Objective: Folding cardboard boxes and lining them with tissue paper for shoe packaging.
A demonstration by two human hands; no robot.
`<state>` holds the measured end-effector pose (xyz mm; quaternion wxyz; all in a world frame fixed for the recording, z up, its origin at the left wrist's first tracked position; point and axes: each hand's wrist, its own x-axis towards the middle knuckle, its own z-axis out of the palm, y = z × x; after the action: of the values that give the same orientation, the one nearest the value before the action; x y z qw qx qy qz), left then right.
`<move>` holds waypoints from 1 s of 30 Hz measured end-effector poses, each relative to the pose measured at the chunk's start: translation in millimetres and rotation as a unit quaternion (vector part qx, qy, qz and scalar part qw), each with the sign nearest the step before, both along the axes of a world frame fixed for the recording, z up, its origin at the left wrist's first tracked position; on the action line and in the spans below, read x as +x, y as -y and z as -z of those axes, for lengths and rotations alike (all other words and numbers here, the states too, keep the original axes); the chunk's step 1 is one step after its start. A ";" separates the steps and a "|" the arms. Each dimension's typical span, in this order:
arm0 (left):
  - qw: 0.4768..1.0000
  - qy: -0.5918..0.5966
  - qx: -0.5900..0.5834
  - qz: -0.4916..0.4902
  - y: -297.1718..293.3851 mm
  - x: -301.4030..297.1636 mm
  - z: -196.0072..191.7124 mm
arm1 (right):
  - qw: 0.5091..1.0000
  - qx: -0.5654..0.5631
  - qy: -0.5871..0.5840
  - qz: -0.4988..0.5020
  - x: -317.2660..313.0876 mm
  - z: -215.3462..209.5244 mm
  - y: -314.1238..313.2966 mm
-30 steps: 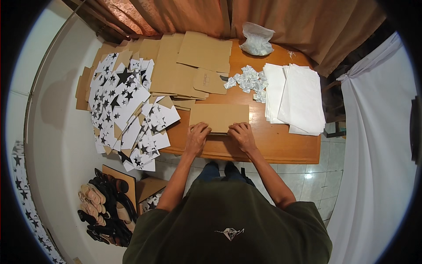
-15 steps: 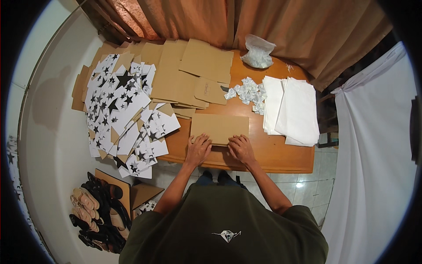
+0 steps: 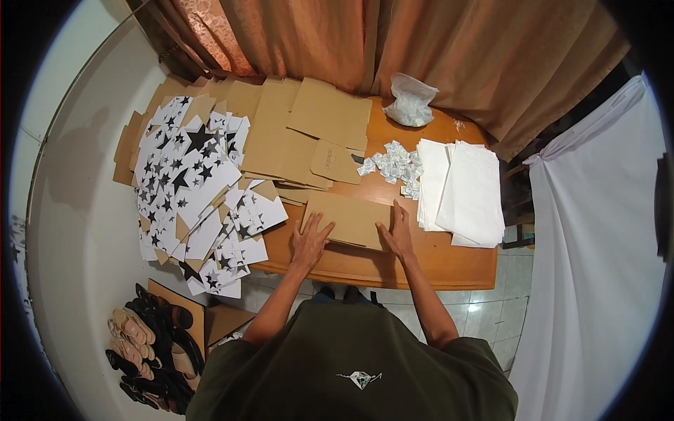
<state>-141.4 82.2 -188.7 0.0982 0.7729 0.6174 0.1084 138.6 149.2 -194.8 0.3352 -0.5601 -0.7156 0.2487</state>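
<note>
A brown cardboard box piece [image 3: 354, 219] lies on the wooden table in front of me, turned slightly so its right end slants nearer to me. My left hand [image 3: 309, 242] rests with spread fingers on its front left corner. At the right end is my right hand [image 3: 398, 235], its thumb on the cardboard and its other fingers stretched along the edge. Neither hand grips the piece. Behind it, to the left, are stacked flat cardboard pieces [image 3: 281, 133]. Small white packets [image 3: 397, 165] lie in a loose heap beyond its right end.
White sheets [image 3: 470, 193] are stacked at the table's right. Star-printed white pieces [image 3: 186, 175] pile up on the left. A clear plastic bag [image 3: 409, 105] stands at the back by the brown curtain [image 3: 302, 42]. Shoes [image 3: 151, 337] sit at lower left.
My fingers have come off the front edge and spread out, the right hand shifting to the right end. The cardboard piece has turned slightly. The whole view has shifted a little.
</note>
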 end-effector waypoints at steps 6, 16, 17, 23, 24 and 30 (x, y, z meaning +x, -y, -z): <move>0.971 0.156 0.035 -0.179 -13.0 25.9 -32.6 | 0.985 -0.146 0.042 0.085 17.9 -1.1 -2.5; 0.779 0.496 -0.319 -0.212 27.7 71.0 10.6 | 0.975 -0.168 -0.125 0.066 21.2 9.3 11.7; 0.793 0.478 -0.323 -0.194 27.0 70.9 1.8 | 0.978 -0.157 -0.130 0.049 21.3 7.6 15.1; 0.842 0.485 -0.215 -0.097 35.0 74.5 -35.1 | 0.967 -0.130 -0.216 -0.028 31.0 -48.7 44.8; 0.846 0.507 -0.146 -0.079 36.0 74.1 -39.2 | 0.966 -0.125 -0.223 -0.041 26.5 -64.8 45.8; 0.895 0.420 -0.044 -0.145 85.5 70.3 -135.1 | 0.945 -0.107 -0.279 -0.130 7.1 -160.8 82.3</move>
<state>-71.1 -3.3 -53.6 0.3651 0.5521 0.6284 0.4086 145.7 67.0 -34.0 0.4244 -0.4028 -0.6292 0.5117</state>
